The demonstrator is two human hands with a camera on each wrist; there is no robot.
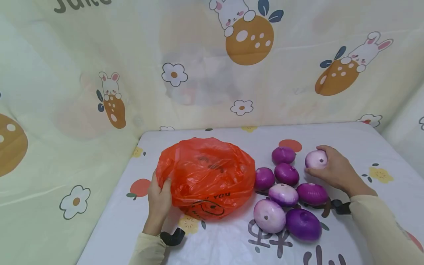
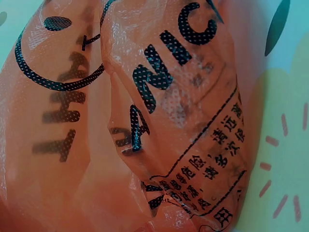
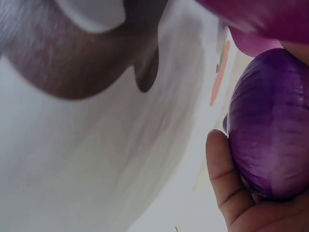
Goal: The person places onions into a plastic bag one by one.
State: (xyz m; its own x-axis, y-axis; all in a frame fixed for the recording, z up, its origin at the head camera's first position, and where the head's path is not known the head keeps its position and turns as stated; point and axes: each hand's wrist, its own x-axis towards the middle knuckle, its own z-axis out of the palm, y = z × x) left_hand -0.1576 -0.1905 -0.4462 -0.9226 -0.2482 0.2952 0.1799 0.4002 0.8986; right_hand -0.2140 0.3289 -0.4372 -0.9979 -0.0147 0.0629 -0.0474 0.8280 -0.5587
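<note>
In the head view, my left hand (image 1: 159, 197) grips the left edge of a crinkled red plastic bag (image 1: 212, 180), thumb on the near side and the other fingers behind the plastic. Black print on the bag (image 2: 145, 77) fills the left wrist view, where the hand itself is out of sight. Over at the right of the table, my right hand (image 1: 338, 171) holds a pale purple-and-white onion (image 1: 315, 159) between thumb and fingers. The right wrist view shows this onion's (image 3: 270, 130) darker purple side. Its root end faces the head camera.
Several purple onions lie in a cluster between the bag and my right hand, among them a dark one (image 1: 303, 224) and a pale one (image 1: 269, 216) nearest me. A patterned white cloth (image 1: 225, 243) covers the table. Behind it hangs a cream curtain (image 1: 198, 44) printed with rabbits.
</note>
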